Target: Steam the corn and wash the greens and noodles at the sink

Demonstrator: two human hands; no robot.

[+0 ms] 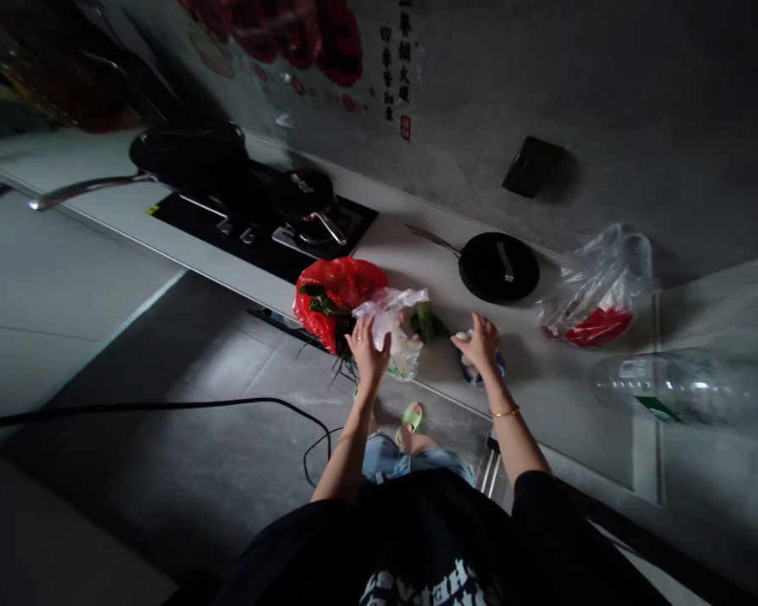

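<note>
Left hand (367, 349) on clear bag (397, 324), wall calligraphy (404, 59) blurred

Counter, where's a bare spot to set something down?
Best patch: the counter between your right hand, the bag with red contents and the lying bottle. A smaller strip lies between stove and black pan. Crowded around the left hand: red bag, clear bag.
</note>
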